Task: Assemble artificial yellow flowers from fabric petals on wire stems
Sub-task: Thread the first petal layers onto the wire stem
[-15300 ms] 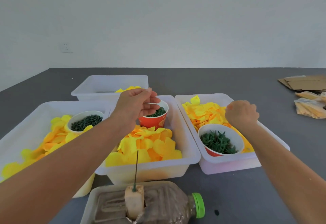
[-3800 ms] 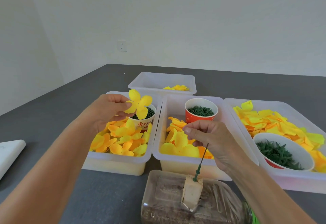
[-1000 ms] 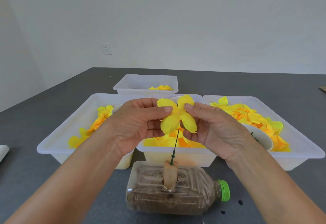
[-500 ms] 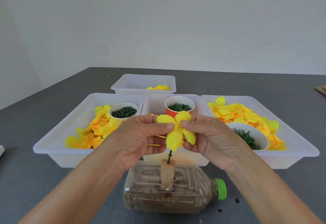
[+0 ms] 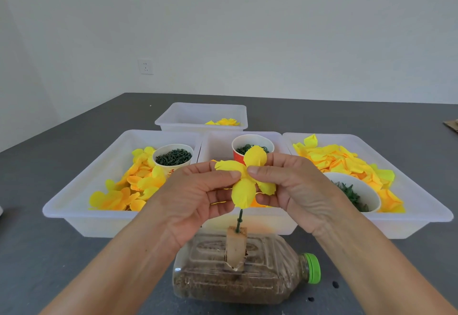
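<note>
A yellow fabric flower piece (image 5: 244, 190) with several petals sits low on a green wire stem (image 5: 239, 221). The stem stands in a tan block (image 5: 235, 246) set into a plastic bottle (image 5: 260, 280) lying on its side. My left hand (image 5: 195, 195) pinches the flower piece from the left. My right hand (image 5: 295, 188) pinches it from the right. Thumbs and fingertips of both hands meet at the flower's centre, which hides the upper stem.
Three white bins stand behind the bottle: the left bin (image 5: 74, 205) and right bin (image 5: 421, 213) hold yellow petals, the middle bin (image 5: 215, 141) is partly hidden. Cups of green parts: white cup (image 5: 172, 157), red cup (image 5: 251, 146), right bowl (image 5: 357, 190). A fourth bin (image 5: 188, 114) lies farther back.
Both hands have pushed the flower piece down the stem, from near its top to close above the block. Less stem shows below the petals.
</note>
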